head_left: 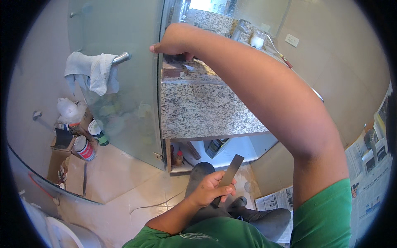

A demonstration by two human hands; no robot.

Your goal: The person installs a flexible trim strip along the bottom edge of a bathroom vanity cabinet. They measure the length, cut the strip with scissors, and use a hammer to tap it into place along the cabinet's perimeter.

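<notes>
My left hand [211, 189] is low in front of my body, closed around a flat, narrow grey-brown strip [231, 170] that tilts up to the right. I cannot make out the strip's material. My right arm reaches across to the far left, and my right hand [175, 38] is over the counter beside the glass door's edge [159, 82]. One fingertip points out toward that edge. A dark thing shows beneath the hand, next to brown strips [171, 73] lying on the speckled granite counter [206, 109]. Most of the right hand's fingers are hidden.
A tap [240, 29] and a white container [257, 40] stand at the back. Below the counter, an open cabinet [244, 146] holds bottles and a dark can. A towel [93, 70] hangs on the door handle. Cans [84, 148] and a cardboard box [74, 175] sit left; newspaper [275, 201] lies right.
</notes>
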